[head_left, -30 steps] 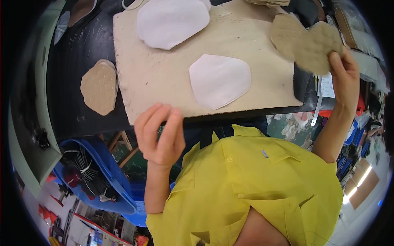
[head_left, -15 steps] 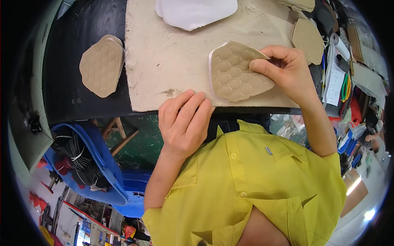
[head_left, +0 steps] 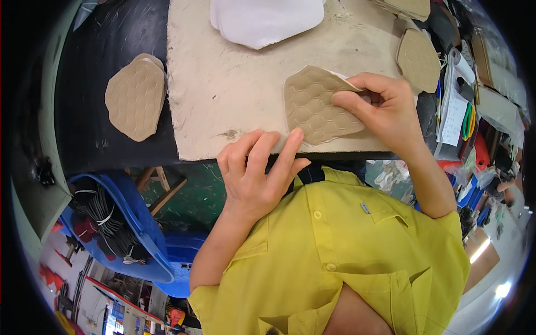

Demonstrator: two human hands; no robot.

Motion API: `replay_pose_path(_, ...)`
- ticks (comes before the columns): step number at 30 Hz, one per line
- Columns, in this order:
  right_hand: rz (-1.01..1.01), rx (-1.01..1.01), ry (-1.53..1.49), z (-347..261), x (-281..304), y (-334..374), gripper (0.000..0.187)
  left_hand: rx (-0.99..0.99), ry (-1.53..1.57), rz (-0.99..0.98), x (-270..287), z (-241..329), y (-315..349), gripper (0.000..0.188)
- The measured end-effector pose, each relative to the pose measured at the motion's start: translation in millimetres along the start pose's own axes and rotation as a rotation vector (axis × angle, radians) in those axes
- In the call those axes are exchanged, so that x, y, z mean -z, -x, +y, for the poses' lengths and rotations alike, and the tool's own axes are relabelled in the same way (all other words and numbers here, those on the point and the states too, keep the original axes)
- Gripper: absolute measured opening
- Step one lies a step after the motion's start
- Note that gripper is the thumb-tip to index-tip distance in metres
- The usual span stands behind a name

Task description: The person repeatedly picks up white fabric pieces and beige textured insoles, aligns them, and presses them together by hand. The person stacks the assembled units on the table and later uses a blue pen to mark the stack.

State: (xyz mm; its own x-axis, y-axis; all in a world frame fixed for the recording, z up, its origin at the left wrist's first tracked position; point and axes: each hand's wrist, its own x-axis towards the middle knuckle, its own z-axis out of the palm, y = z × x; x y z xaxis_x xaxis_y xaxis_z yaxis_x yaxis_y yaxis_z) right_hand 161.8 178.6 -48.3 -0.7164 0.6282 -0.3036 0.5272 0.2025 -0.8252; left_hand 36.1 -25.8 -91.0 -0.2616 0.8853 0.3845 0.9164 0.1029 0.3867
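Pinching tan quilted piece (head_left: 315, 106) by right edge with right hand (head_left: 391, 111), over white piece (head_left: 338, 74) on beige board (head_left: 234, 89); touching near-left edge with left hand (head_left: 254, 176), grasping nothing. Likely aligning layers; next calls for flattening lifted edge. Noting, farther off, white stack (head_left: 265, 22), likely not in the way.

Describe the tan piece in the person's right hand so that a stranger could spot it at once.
Find the pale beige board lying on the black table. Near the board's edge closest to the yellow shirt, right of centre, is a hexagon-patterned tan piece, its right side pinched by the right hand. Unlike the other tan pieces, it is held.
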Motion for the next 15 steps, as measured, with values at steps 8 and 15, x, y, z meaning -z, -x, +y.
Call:
replay_pose_path(8, 0.128, 0.364, 0.325, 3, -3, 2, 0.018, -0.074, 0.066, -0.166, -16, 18, -53, 0.086)
replay_pose_path(15, 0.365, 0.193, 0.066, 16, -3, 20, 0.012, -0.084, -0.100, -0.268, -19, 26, -51, 0.098)
